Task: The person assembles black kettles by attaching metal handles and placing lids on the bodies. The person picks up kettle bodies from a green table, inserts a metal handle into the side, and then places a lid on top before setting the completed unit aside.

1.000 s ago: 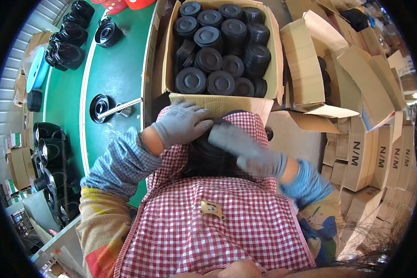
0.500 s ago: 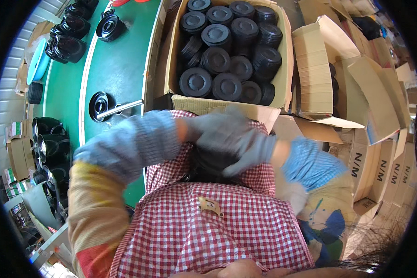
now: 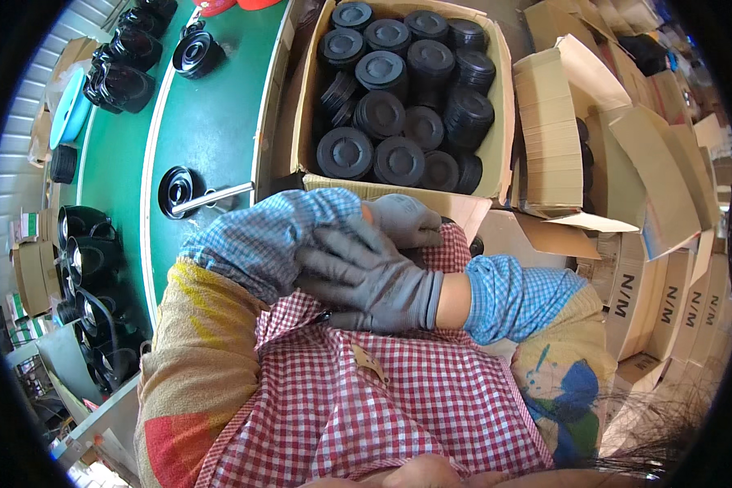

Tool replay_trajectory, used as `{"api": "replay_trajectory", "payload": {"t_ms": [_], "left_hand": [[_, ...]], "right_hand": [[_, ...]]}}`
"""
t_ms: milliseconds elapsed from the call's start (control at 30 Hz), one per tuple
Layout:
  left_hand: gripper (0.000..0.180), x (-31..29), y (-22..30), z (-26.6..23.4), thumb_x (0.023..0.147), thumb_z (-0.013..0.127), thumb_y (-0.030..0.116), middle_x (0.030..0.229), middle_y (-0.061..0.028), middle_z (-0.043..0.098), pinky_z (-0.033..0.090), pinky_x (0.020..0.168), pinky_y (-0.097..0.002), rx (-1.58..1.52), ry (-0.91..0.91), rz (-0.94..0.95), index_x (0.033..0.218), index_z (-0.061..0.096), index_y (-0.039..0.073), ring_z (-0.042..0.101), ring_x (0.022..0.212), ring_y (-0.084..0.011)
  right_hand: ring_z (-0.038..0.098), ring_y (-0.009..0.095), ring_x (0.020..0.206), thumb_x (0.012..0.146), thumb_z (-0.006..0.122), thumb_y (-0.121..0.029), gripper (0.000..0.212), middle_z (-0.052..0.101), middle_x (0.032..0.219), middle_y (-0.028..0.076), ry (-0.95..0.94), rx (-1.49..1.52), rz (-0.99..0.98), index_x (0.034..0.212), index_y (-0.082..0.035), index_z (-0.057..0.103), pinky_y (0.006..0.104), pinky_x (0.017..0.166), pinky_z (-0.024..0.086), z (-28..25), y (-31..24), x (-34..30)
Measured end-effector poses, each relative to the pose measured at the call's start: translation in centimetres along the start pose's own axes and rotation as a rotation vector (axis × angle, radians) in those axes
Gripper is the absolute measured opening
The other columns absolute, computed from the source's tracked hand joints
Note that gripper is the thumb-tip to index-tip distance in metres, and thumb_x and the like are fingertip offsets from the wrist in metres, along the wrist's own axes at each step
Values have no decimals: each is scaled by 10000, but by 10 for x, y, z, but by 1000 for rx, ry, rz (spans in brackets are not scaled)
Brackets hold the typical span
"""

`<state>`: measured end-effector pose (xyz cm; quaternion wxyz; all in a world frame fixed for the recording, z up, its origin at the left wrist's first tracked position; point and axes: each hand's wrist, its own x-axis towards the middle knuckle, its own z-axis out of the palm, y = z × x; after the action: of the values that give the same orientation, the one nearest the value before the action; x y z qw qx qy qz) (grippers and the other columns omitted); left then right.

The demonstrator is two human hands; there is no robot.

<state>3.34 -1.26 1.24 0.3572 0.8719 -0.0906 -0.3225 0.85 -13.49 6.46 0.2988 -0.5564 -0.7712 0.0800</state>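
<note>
Across the middle of the frame, the gloved right hand (image 3: 374, 281) is lying over the checked blue left sleeve (image 3: 272, 240), its fingers (image 3: 327, 264) reaching leftward, nearly straight and loosely spread. Its palm is facing away, so whether anything is sitting under it cannot be told. Just above, the gloved left hand (image 3: 405, 221) is turning its back to view with its fingers bending down at the right; how far they are closing, and on what, is hidden.

Beyond the left hand, in the upper middle, black lids (image 3: 398, 161) are standing in close stacks inside an open cardboard box (image 3: 503, 122), whose front flap (image 3: 464, 211) is slanting toward the lap. A red checked apron (image 3: 366, 398) is filling the space below the hands.

Along the left, the green table (image 3: 211, 134) is offering a bare stretch between a black pot (image 3: 197, 55) and a metal rod (image 3: 220, 197), which is resting with one end on a black round part (image 3: 171, 193). The crossed forearms are blocking the way between table and lap. At the right, a second open box (image 3: 549, 130) and stacked cartons (image 3: 626, 276) are crowding that side.
</note>
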Motion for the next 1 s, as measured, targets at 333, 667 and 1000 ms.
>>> {"api": "replay_trajectory", "payload": {"t_ms": [333, 667, 1000], "left_hand": [[351, -10, -40, 30, 991, 581, 389, 1238, -101, 676, 534, 910, -484, 25, 49, 272, 1242, 669, 160, 671, 1073, -318], [352, -137, -79, -27, 830, 741, 105, 1074, -155, 689, 531, 905, -438, -215, 1173, 48, 1174, 679, 57, 656, 1021, -362], [204, -274, -153, -30, 949, 642, 258, 868, -166, 672, 509, 728, -477, 314, 691, -543, 993, 650, 58, 666, 834, -380]], "right_hand": [[226, 393, 1524, 891, 608, -564, 724, 326, 1638, 136, -143, 122, -53, 1528, -253, 458, 690, 1180, 164, -12, 35, -40], [360, 422, 1449, 973, 579, -386, 571, 399, 1560, 219, 318, -25, 457, 1443, -64, 554, 570, 1193, 257, -38, 26, -58], [511, 372, 1341, 929, 665, -268, 496, 567, 1422, 194, 373, -137, 284, 1373, -50, 618, 492, 1145, 377, -62, 45, -14]]}}
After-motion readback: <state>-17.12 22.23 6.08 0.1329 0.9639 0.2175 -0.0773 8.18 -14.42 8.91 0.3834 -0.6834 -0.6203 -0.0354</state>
